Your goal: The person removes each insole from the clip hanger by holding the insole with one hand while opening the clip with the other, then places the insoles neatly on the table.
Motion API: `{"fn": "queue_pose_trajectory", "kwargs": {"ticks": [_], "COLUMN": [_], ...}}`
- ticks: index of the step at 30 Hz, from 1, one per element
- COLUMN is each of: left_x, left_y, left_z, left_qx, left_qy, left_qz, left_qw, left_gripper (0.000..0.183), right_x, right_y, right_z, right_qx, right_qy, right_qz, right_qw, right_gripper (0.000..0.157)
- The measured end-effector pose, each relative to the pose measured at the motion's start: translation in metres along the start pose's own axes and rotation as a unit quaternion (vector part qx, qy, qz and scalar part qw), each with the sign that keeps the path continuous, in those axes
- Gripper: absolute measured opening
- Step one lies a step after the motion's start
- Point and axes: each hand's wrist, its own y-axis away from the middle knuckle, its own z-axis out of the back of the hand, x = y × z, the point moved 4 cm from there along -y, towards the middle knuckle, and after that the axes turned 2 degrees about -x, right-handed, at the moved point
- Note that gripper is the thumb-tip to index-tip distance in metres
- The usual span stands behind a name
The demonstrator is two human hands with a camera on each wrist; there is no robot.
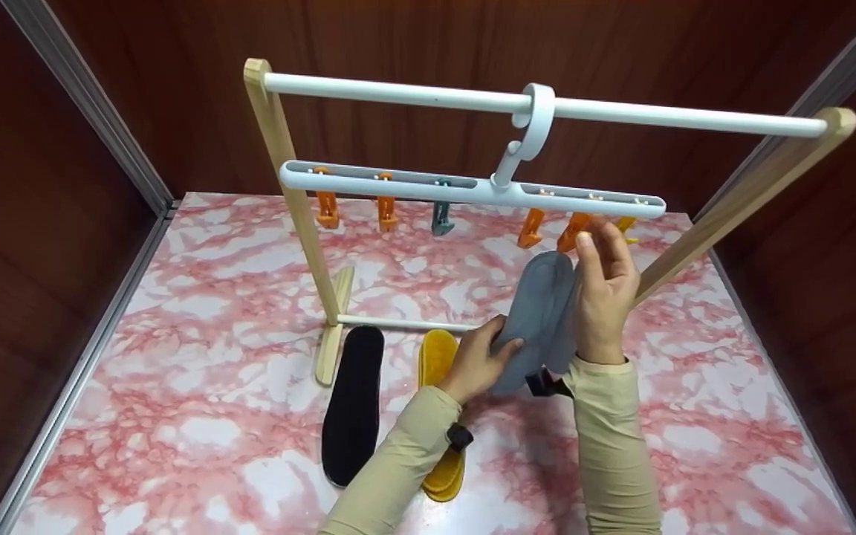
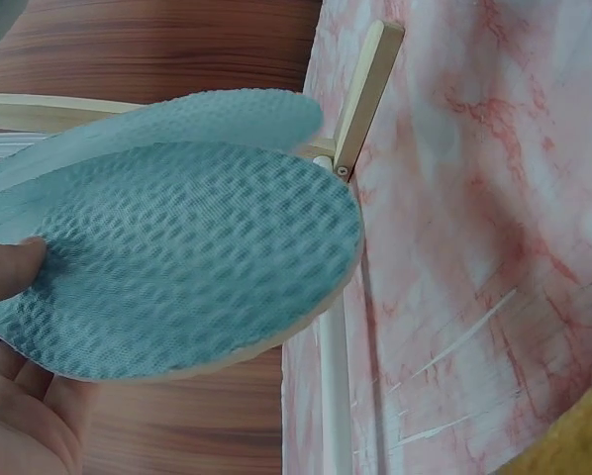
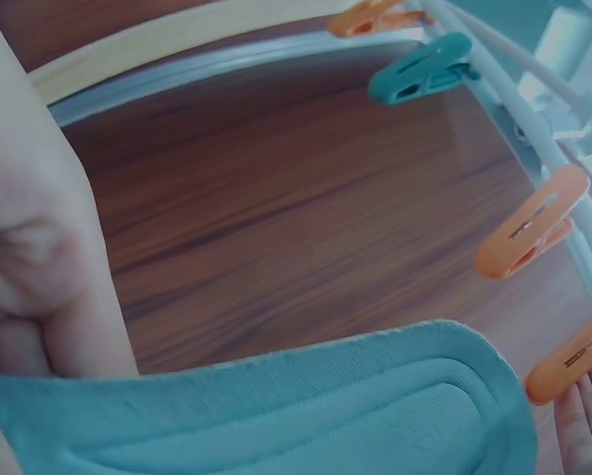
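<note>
A pair of grey insoles [image 1: 536,312], teal in the wrist views, is raised above the table at a slant. My left hand [image 1: 481,360] grips the pair, its thumb on the textured face [image 2: 197,247] and its fingers beneath. My right hand [image 1: 608,286] is raised at the hanger, thumb and fingertips pinching an orange clothespin [image 1: 573,232]. The upper end of the insoles [image 3: 454,396] lies just below that clothespin. A white hanger [image 1: 398,186] carries it along with other orange clothespins [image 1: 530,228], a teal one [image 1: 441,210] and a yellow one [image 1: 626,229].
The hanger hooks over the white rail [image 1: 398,91] of a wooden-legged rack [image 1: 302,223]. On the pink-marbled table [image 1: 198,357] lie a black insole [image 1: 354,401] and yellow insoles [image 1: 439,353], partly under my left forearm. Brown panels [image 1: 413,37] enclose the space.
</note>
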Motion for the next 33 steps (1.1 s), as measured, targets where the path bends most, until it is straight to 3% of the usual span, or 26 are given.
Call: {"fn": "queue_pose_trajectory", "kwargs": {"ticks": [14, 21, 33], "left_x": [0.009, 0.013, 0.026], "left_y": [0.012, 0.018, 0.027], "left_z": [0.003, 0.000, -0.008], "left_qx": [-0.011, -0.004, 0.001], "left_qy": [0.039, 0.036, 0.084], "left_qz": [0.046, 0.078, 0.131], "left_qw": [0.9981, 0.9963, 0.9879], "left_gripper": [0.023, 0.023, 0.039], "right_x": [-0.003, -0.006, -0.007], "right_y": [0.002, 0.005, 0.007], "right_z": [0.002, 0.003, 0.005], "right_qx": [0.003, -0.007, 0.026], "right_qy": [-0.019, -0.064, -0.123], "right_qz": [-0.013, -0.023, -0.013], "right_qw": [1.000, 0.998, 0.992], "right_gripper": [0.030, 0.029, 0.028]}}
